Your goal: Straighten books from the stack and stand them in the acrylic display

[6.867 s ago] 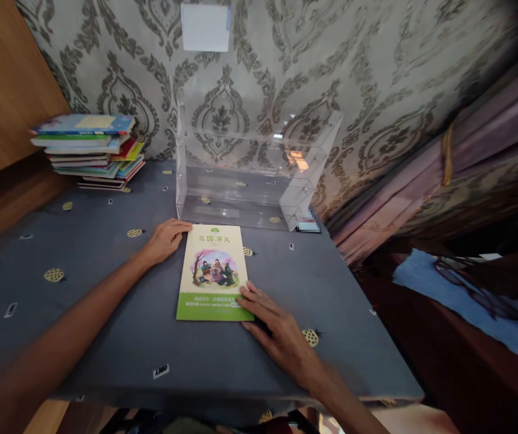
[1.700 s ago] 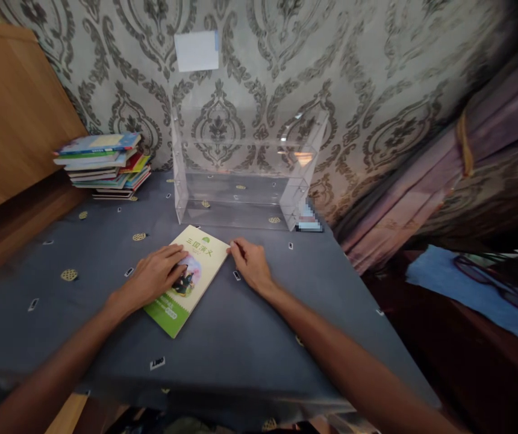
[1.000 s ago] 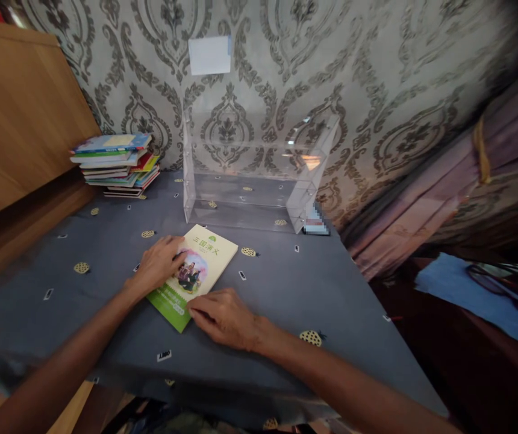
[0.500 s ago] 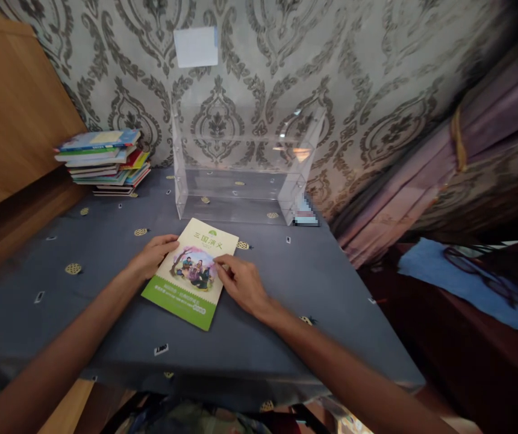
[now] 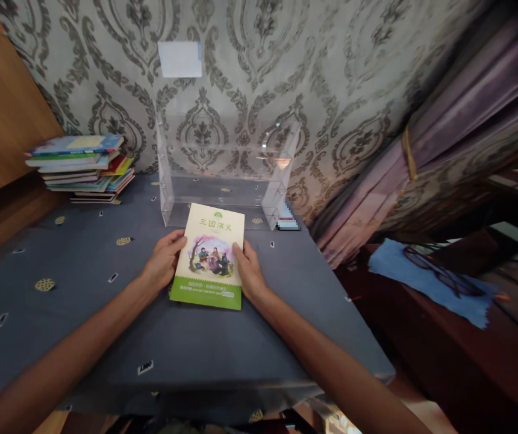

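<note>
A cream and green book (image 5: 211, 256) with a painted scene of figures under a pink tree faces me, cover up. My left hand (image 5: 166, 258) grips its left edge, thumb on the cover. On the right edge, my right hand (image 5: 250, 271) holds it the same way, with the fingers behind hidden. The book appears raised off the table and tilted toward me. Just behind it stands a clear acrylic rack (image 5: 167, 196) with see-through side panels and shelves.
A stack of books (image 5: 81, 160) sits at the back left beside a wooden cabinet (image 5: 6, 108). The table (image 5: 105, 325) has a grey-blue patterned cloth. To the right hang purple curtains (image 5: 376, 175), and glasses (image 5: 435, 265) lie on a blue cloth (image 5: 390, 262).
The book has come up off the table and turned more upright. My right hand has shifted from the cover to the book's right edge. The view has swung slightly right.
</note>
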`<state>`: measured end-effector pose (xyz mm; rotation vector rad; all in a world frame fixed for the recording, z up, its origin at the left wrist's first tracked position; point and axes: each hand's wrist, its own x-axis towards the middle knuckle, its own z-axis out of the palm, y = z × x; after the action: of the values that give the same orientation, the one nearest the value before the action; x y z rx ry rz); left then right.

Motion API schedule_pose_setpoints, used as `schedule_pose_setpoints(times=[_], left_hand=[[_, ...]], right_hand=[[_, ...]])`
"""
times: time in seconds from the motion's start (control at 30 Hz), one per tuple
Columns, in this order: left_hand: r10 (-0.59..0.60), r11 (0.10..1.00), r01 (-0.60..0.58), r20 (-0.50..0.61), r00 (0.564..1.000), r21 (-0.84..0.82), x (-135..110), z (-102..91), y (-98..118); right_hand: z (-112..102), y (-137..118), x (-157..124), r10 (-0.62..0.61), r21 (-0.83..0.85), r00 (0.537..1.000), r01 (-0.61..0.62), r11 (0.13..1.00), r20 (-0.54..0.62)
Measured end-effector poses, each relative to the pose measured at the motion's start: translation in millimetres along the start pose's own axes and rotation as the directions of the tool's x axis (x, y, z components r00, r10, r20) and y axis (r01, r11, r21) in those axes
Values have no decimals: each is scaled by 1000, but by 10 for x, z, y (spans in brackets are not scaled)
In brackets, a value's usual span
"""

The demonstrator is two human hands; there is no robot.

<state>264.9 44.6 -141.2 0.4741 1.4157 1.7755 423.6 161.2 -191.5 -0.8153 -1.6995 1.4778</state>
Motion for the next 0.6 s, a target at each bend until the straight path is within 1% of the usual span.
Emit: schedule_pose_setpoints(times=[0.07,0.1,0.17,0.23,0.27,0.33,0.43,0.5,0.6], left_hand=[[6,1000,-6,-33,999,9,19,94,-65],[5,1000,-4,-63,998,16,27,134,-93],[-1,1000,5,-118,993,29,37,199,-134],[-6,999,11,-141,990,35,31,253,-154],[-13,999,18,-141,990,32,24,278,-160],[-39,999,40,-123,992,1,5,326,-175],[-92,993,85,-97,991,-79,-14,367,-219],[-109,991,100,-94,990,-93,-18,356,-251],[-74,997,71,-79,994,-44,-24,285,-272]], right_hand=[[-14,-24,1,90,77,994,-85,993,-55],[-24,-45,-1,110,86,991,-102,991,-82],[-40,-92,-6,89,59,990,-83,995,-112],[-40,-130,-9,52,44,989,-47,998,-137],[-31,-143,-8,46,65,989,-37,997,-144],[0,-155,-5,60,147,990,-41,988,-124],[43,-162,-1,94,257,995,-83,963,-29],[51,-170,-3,101,282,995,-99,954,9],[37,-180,-9,103,289,995,-99,952,-1]])
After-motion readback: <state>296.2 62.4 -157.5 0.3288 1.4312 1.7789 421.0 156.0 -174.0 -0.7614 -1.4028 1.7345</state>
